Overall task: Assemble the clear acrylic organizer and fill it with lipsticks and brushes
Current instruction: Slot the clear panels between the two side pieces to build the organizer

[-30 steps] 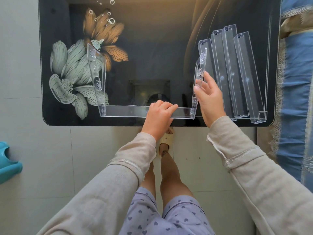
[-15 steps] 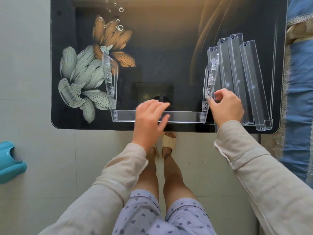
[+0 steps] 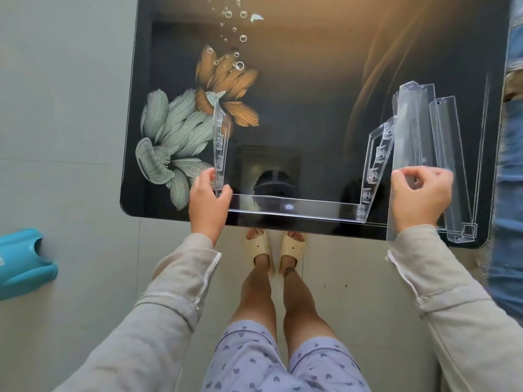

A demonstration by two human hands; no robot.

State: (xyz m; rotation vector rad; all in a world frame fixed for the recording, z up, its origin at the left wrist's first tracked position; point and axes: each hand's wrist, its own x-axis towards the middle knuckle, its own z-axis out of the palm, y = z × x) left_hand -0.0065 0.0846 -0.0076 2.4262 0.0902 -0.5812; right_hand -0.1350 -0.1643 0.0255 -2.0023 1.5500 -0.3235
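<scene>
A clear acrylic organizer frame (image 3: 291,207) stands on the black glass table (image 3: 311,114): one long front tray joined to two upright slotted side panels, left (image 3: 220,148) and right (image 3: 377,162). My left hand (image 3: 208,203) grips the lower end of the left side panel. My right hand (image 3: 421,196) holds a long clear acrylic tray piece (image 3: 410,137), lifted just right of the right side panel. Further clear tray pieces (image 3: 450,154) lie on the table at the far right. No lipsticks or brushes are in view.
The table has a flower print (image 3: 184,137) on its left part, and its near edge runs just under the frame. A teal plastic object (image 3: 25,261) sits on the tiled floor at left. Blue patterned fabric (image 3: 509,171) borders the table's right side.
My left hand moved from the middle of the front tray to the left side panel. My right hand left the right side panel and picked up a loose tray piece.
</scene>
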